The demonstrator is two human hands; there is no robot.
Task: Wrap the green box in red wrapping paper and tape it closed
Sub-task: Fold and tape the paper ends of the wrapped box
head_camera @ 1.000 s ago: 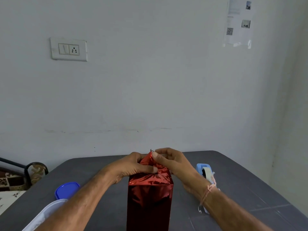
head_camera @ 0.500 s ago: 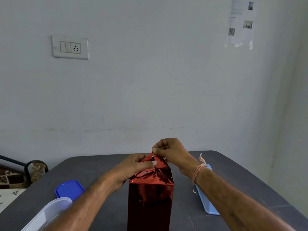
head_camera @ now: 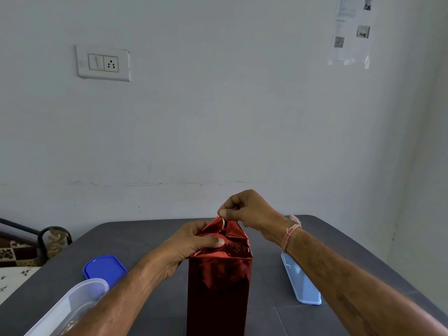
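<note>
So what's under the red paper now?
Nothing shows: the red paper covers every visible side, so any green box is hidden. The left hand holds the folded top; the right hand pinches its peak.

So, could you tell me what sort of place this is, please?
Probably a room in a home: a grey table against a plain wall with a switch-and-socket plate, and patterned bedding by a metal frame at the left edge.

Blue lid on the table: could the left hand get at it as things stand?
Probably yes. The blue lid lies uncovered beside the left forearm. But the left hand grips the wrapped box while the right hand pinches its paper tip, so it must let go first.
</note>
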